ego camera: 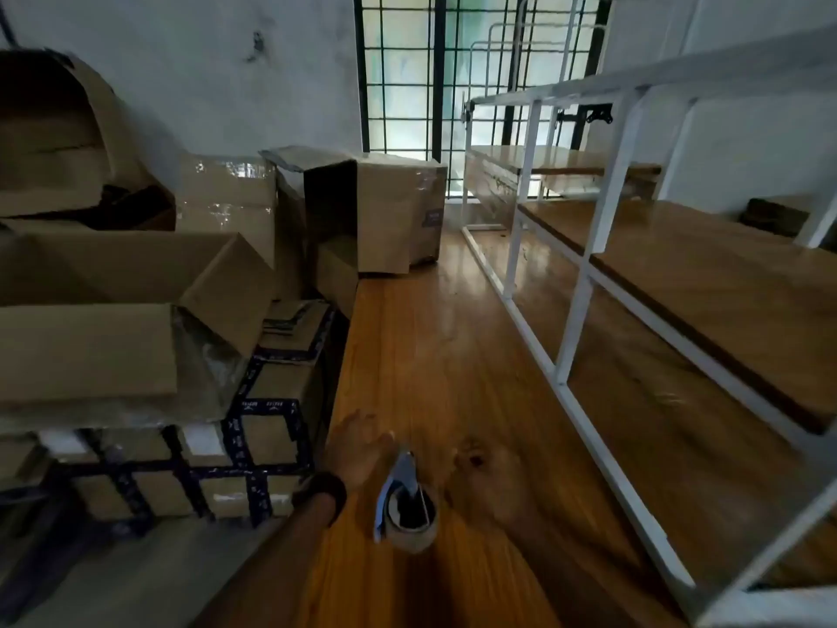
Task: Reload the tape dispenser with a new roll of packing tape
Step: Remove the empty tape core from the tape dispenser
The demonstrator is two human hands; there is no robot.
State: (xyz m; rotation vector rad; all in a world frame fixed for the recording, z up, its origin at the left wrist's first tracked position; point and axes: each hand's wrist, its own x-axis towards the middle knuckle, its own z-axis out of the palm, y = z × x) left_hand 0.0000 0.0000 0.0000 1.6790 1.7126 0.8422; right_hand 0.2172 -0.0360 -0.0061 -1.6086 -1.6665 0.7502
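A tape dispenser (404, 480) with a blue-grey metal body stands on the wooden surface (453, 355) near the bottom centre. A brown roll of packing tape (414, 530) sits on it. My left hand (358, 446), a dark band on its wrist, lies just left of the dispenser with fingers spread and nothing in it. My right hand (482, 475) is just right of the dispenser, blurred by motion, palm down and apparently apart from it. Neither hand visibly grips the dispenser.
Stacked cardboard boxes (136, 333), some with dark blue tape, crowd the left side. Another open box (376, 210) stands at the back by a barred window (407, 74). A white metal rack with wooden shelves (634, 265) runs along the right.
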